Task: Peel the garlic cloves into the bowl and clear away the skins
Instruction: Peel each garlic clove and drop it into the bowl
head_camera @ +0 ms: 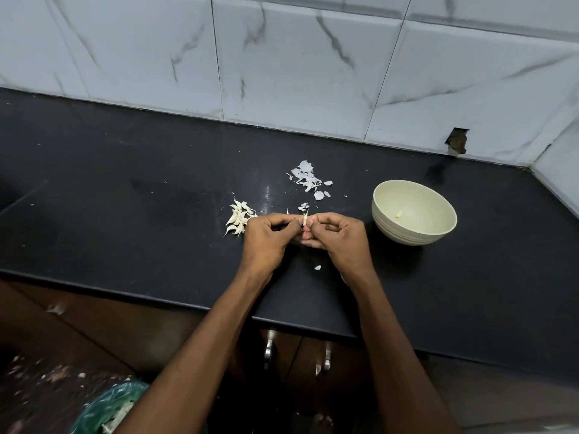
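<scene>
I see my left hand (266, 234) and right hand (336, 234) both pinching one garlic clove (305, 218); the bowl (413, 213) sits at three o'clock.

A long black counter (125, 189) runs across the room. Its top is dark and a bit shiny, with small white specks on it. Right behind the counter stands a wall of big white tiles (282, 57) with thin grey lines like marble. Low in the wall, just above the counter's far right end, is a small broken hole (457, 140). Under the counter's front edge are brown cupboard doors (94, 327) with two silver handles (326, 360). Below the counter, on the left, sits a green plastic bag (109, 408).
</scene>
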### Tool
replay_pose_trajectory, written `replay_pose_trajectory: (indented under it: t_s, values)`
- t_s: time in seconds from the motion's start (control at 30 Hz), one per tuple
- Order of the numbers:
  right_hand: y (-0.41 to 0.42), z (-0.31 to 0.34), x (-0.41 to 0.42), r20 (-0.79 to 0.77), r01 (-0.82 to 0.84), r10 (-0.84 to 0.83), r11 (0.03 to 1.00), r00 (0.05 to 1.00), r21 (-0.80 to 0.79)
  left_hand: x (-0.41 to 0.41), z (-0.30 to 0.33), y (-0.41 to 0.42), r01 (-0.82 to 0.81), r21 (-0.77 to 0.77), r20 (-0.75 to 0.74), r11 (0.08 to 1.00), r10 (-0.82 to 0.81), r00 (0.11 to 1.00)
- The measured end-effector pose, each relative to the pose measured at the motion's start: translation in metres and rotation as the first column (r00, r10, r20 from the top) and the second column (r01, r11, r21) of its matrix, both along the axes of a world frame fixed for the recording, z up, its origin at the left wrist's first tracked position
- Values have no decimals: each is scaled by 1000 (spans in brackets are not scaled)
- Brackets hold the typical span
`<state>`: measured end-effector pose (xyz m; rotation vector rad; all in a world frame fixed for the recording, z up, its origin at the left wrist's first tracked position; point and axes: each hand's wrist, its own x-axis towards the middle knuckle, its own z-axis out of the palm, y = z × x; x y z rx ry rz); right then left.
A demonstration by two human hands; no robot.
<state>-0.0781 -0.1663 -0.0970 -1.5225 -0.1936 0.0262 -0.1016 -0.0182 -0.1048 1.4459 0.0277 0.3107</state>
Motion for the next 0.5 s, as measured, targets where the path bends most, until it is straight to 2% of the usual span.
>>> replay_pose_trajectory:
  t_s: [0.27, 0.5]
  values:
    - [1, -3, 2, 55, 27, -23, 997, 998, -69, 4, 1, 3, 82, -70, -27, 994, -84, 996]
    - [1, -4, 2, 73, 22, -15, 995, 997, -98, 4, 0, 3, 60, -87, -27, 994, -63, 998]
